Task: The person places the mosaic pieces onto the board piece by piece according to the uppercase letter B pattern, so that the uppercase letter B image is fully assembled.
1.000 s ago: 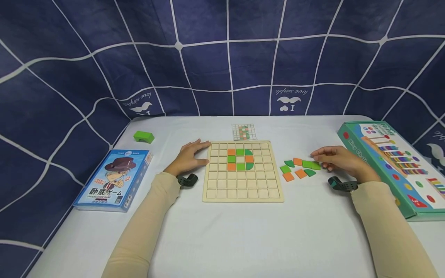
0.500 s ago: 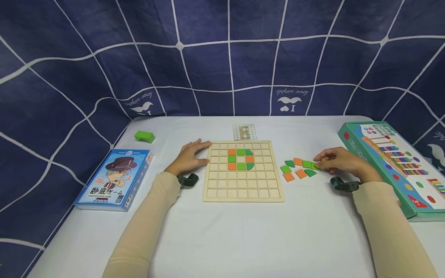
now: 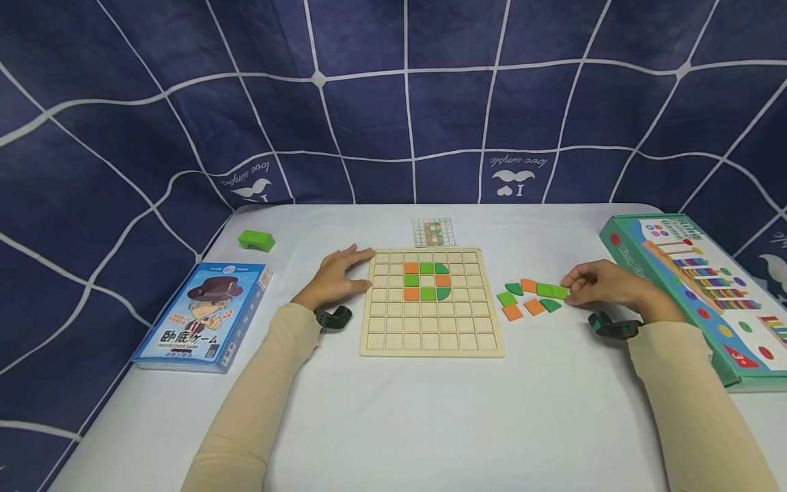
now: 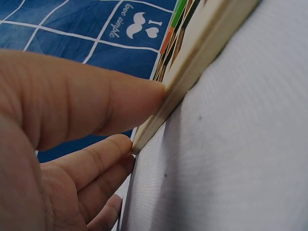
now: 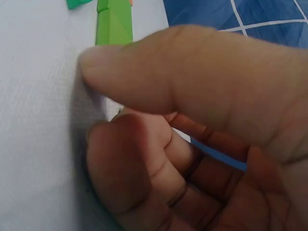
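A wooden grid board (image 3: 430, 343) lies mid-table, with orange, green squares and dark green quarter-circle pieces set in a ring around one bare cell. My left hand (image 3: 335, 278) rests at its left edge; the thumb (image 4: 130, 101) and fingertips touch the board's side. To the right of the board lie several loose tiles, among them an orange square (image 3: 534, 306), a green quarter-circle (image 3: 550, 305) and two green squares side by side. My right hand (image 3: 601, 285) has its thumb right at the outer green square (image 3: 559, 292). Its fingers are loosely bent, with a gap below the thumb in the right wrist view.
A small printed pattern card (image 3: 434, 233) lies behind the board. On the left are a blue game box (image 3: 203, 318) and a green arch block (image 3: 256, 240). A large green toy box (image 3: 701, 301) stands beyond my right hand. A dark blue checked cloth (image 3: 369, 102) hangs behind.
My right hand moved in over the outer green square, then drew back slightly to the right, and that tile shows again. My left hand stays at the board's edge.
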Demonstrator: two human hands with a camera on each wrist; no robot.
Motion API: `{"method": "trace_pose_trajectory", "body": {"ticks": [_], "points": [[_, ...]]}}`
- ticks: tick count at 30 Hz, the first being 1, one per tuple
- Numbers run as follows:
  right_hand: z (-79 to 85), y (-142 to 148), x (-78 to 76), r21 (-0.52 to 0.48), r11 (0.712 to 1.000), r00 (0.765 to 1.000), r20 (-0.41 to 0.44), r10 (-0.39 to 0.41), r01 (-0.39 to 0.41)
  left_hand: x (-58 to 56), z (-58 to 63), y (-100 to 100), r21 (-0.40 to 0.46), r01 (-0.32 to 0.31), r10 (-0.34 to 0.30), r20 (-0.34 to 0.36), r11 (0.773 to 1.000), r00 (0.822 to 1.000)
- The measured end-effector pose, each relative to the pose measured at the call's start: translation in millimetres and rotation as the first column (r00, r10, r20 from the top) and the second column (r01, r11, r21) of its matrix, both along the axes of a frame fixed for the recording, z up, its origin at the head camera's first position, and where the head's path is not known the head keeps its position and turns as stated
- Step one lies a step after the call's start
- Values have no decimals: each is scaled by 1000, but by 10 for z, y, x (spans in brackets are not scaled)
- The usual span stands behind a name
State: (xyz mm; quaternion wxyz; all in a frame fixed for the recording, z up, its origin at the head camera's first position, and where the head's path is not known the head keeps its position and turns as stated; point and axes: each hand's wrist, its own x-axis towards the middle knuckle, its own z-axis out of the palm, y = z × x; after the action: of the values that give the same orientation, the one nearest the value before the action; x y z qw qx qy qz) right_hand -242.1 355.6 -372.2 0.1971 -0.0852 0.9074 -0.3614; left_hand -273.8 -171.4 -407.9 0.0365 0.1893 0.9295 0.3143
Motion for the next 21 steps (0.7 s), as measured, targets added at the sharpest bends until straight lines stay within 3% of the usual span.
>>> {"method": "trace_pose_trajectory", "body": {"ticks": [8,21], "points": [[-39,24,-9,5,1000,997,-79,-4,5,-3,5,2,-7,-1,1,3,1000,1000],[-18,-170,-17,-229,971,994,-69,-84,66,-10,2,-5,-8,0,0,1,1000,1000]]}}
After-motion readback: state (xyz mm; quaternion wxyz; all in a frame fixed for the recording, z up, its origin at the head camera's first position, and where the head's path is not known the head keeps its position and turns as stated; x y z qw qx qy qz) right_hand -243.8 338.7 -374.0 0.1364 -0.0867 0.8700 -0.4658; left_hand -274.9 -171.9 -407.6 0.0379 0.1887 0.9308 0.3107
